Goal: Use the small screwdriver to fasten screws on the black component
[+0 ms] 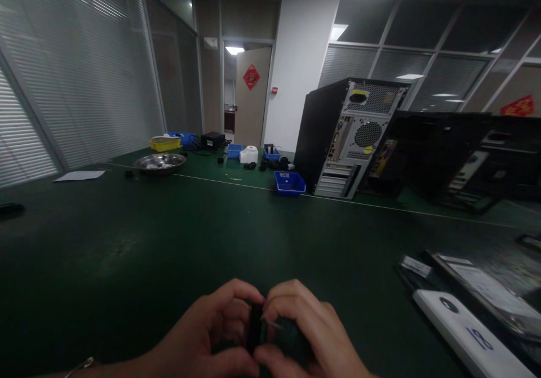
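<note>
Both hands meet low in the middle of the head view, over the green table (177, 243). Between them is a small black part (254, 328), mostly covered by fingers, with a bit of green and a thin pale piece on its right side. My left hand (220, 330) has its thumb and fingers closed on the black part from the left. From the right, my right hand (306, 324) is curled with its fingertips pressed against the same part. Shadow and blur keep me from telling exactly what the part is.
At right lie a white phone-like device marked 18 (473, 333) and a metal-framed flat unit (494, 293). Behind stand a black computer tower (323, 136) and a blue bin (289, 185). A metal bowl (159, 169) and white paper (80, 176) are at far left.
</note>
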### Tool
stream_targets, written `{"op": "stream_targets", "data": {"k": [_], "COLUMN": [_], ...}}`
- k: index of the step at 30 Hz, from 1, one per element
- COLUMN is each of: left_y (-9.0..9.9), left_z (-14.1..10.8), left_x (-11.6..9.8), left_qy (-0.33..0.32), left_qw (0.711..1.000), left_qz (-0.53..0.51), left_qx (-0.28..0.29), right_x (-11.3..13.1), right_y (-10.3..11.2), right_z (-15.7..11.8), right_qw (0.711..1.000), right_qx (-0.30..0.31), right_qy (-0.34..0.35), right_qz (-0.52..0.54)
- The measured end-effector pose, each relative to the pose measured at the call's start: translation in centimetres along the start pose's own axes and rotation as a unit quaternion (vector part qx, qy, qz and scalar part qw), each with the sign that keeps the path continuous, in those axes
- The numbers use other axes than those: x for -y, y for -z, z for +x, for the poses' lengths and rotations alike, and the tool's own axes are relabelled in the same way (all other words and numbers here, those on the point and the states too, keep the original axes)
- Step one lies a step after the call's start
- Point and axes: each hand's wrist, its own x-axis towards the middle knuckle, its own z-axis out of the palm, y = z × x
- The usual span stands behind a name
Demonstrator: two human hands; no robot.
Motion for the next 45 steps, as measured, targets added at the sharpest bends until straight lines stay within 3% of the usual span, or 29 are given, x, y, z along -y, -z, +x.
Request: {"op": "stream_targets", "data": {"k": [6,12,20,27,30,34,39,45], "left_y": [0.1,-0.1,-0.2,2.0,2.6,2.6,2.4,2.5], "left_z": [0.0,0.2,0.4,1.2,1.5,1.5,1.1,1.0], "left_x": [0.0,-0.6,-1.2,-1.4,-1.6,-1.8,-1.5,-1.4], "left_qy": [-0.005,-0.015,0.009,-0.018,-0.024,-0.016,-0.011,-0.014], "left_qw": [0.999,0.999,1.0,0.991,0.988,0.991,0.997,0.992], "left_qz": [0.048,-0.04,-0.01,0.01,0.017,0.025,0.046,0.112], "left_qx": [-0.019,0.032,-0.026,-0.132,-0.15,-0.13,-0.059,-0.058], "right_x": [-0.2,0.1,-0.5,-0.5,-0.5,-0.4,0.0,-0.1], "right_y": [0.0,-0.2,-0.3,0.2,0.3,0.3,0.4,0.2], "right_z": [-0.1,0.0,-0.5,-0.2,0.0,0.0,0.1,0.0], "right_qw": [0.999,0.997,0.998,0.992,0.989,0.987,0.987,0.986], "right_qx": [0.03,0.031,0.047,0.044,0.058,0.064,0.063,0.069], "right_qy": [-0.009,0.01,-0.021,-0.111,-0.13,-0.132,-0.133,-0.139], "right_qz": [-0.022,-0.068,-0.042,0.039,0.049,0.057,0.07,0.058]}}
